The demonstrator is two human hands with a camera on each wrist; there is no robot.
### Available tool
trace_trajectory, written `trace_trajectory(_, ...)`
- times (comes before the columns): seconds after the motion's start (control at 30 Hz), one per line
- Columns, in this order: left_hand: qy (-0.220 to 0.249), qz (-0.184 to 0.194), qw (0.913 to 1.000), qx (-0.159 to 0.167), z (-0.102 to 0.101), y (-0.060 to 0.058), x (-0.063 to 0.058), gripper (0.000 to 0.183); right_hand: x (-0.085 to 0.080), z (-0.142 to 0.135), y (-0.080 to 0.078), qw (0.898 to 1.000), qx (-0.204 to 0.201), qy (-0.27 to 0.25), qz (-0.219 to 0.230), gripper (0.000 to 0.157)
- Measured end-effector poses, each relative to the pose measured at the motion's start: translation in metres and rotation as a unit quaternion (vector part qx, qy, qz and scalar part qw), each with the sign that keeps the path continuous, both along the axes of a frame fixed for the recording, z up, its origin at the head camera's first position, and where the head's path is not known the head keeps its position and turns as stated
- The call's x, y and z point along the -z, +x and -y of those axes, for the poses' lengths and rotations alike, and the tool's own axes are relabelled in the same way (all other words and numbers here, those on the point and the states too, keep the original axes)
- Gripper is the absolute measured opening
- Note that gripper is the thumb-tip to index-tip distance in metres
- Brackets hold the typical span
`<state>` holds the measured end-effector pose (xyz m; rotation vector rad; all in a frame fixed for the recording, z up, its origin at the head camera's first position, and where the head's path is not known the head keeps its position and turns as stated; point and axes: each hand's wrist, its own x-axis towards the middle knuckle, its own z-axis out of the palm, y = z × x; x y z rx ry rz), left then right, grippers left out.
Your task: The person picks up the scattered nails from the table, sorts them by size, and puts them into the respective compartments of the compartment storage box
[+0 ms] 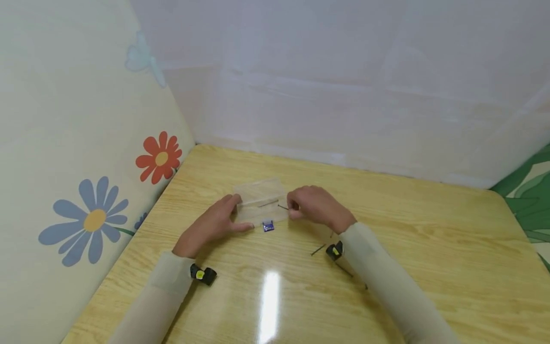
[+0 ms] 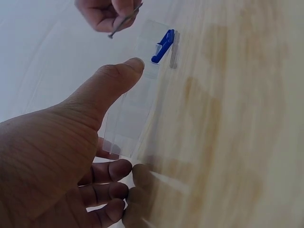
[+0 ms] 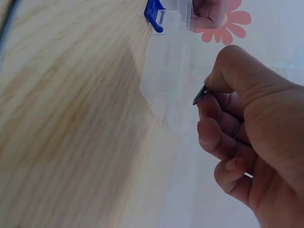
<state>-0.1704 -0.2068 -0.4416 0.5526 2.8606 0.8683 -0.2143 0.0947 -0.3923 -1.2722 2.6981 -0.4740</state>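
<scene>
A clear plastic box stands on the table with its lid raised at the back and a blue latch at its front. My left hand holds the box's left end, its thumb along the front and a finger visible through the plastic in the left wrist view. One nail lies in the box. My right hand pinches another nail between thumb and index finger, just above the box's right end. In the right wrist view only a short piece of that nail shows.
Several loose nails lie on the wooden table to the right of the box, some partly hidden by my right forearm. White sheeting rises behind the table, and a flower-patterned panel stands along its left side.
</scene>
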Motion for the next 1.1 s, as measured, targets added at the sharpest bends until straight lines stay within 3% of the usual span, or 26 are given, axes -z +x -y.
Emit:
trace_trajectory(0.23, -0.002, 0.001, 1.0, -0.004, -0.001, -0.001, -0.003, 0.068, -0.006, 0.018, -0.016, 1.0, -0.008, 0.007, 0.012, 0.016)
trace_trajectory(0.43, -0.006, 0.005, 1.0, -0.004, 0.0, -0.001, -0.003, 0.067, -0.007, 0.028, -0.022, 1.0, -0.009, 0.012, 0.008, 0.015)
trace_trajectory(0.8, -0.011, 0.003, 0.9999, -0.007, 0.0, 0.001, -0.004, 0.067, -0.004, 0.019, -0.017, 0.999, -0.009, -0.03, -0.009, 0.01)
trace_trajectory(1.1, -0.01, 0.012, 0.9998, -0.01, 0.002, 0.002, -0.004, 0.069, -0.007, -0.001, -0.005, 1.0, 0.015, -0.021, -0.006, 0.012)
